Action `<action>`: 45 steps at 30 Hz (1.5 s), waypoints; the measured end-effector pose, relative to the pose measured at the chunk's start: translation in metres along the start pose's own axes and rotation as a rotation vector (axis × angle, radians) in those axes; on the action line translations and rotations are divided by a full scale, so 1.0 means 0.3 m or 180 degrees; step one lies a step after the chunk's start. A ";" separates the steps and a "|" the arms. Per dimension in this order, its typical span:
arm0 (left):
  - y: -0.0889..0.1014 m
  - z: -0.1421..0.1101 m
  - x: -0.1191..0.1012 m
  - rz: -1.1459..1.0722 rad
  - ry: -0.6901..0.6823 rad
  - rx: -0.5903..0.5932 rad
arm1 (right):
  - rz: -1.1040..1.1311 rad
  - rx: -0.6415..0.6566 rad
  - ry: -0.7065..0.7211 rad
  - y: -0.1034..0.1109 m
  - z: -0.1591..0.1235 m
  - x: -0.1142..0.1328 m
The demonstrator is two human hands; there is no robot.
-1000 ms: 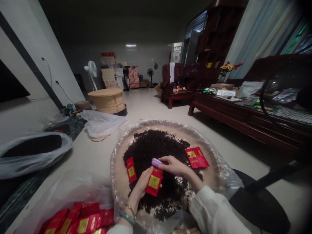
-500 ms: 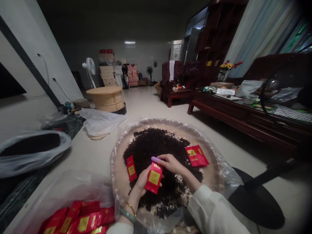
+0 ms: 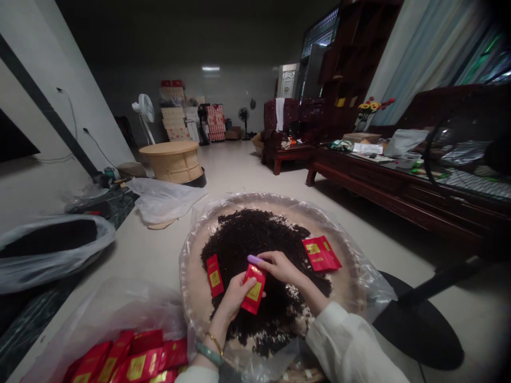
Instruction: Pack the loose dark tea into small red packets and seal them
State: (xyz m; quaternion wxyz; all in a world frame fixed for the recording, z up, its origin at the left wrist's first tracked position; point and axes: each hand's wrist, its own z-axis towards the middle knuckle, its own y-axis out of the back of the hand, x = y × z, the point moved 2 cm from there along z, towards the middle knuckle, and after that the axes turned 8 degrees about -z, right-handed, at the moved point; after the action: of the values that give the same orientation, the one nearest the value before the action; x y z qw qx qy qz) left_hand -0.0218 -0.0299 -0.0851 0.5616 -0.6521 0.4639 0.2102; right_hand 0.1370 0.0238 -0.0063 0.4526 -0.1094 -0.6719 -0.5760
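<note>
My left hand grips a red packet with a yellow label, its thumb laid across the front. At the packet's top edge, my right hand holds a small purple bag sealer, fingers closed around it. Both hands are above a heap of dark, dry tea leaves on a round, plastic-lined tray. Left of my hands, a single red packet lies at the heap's edge. To the right, more red packets overlap flat on the tray.
At lower left, a clear plastic bag holds several red packets. Beyond it sits a white-lined container of dark material. A black fan base stands right of the tray. A long wooden table is at the right.
The purple bag sealer, seen at a slant with its side showing, now lies closed over the packet's top edge. My left thumb has shifted onto the packet's front.
</note>
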 end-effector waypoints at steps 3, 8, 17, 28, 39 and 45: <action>-0.004 -0.005 -0.004 0.0006 0.0038 0.0038 | 0.0142 0.0036 -0.0055 0.000 -0.002 0.009; -0.004 -0.007 -0.009 -0.0054 0.0056 0.0008 | 0.0884 0.0289 -0.0491 0.029 -0.020 0.030; 0.001 0.000 -0.001 -0.0166 0.0190 -0.0049 | 0.0869 0.0339 -0.0559 0.014 -0.016 0.016; 0.004 -0.002 0.000 -0.0194 0.0231 -0.0054 | 0.0562 0.0006 -0.0272 -0.002 0.003 -0.015; 0.009 0.006 0.011 -0.0218 0.0211 -0.0087 | 0.0536 -0.0039 -0.0174 -0.001 0.000 -0.015; 0.013 0.007 0.017 -0.0196 0.0218 -0.0077 | 0.0579 -0.0026 -0.0166 -0.012 -0.002 -0.007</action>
State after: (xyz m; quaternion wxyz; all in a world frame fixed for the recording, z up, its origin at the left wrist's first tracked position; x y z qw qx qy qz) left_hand -0.0222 -0.0295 -0.0920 0.5436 -0.6796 0.4600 0.1760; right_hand 0.1362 0.0228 -0.0102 0.4849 -0.1868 -0.6684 -0.5322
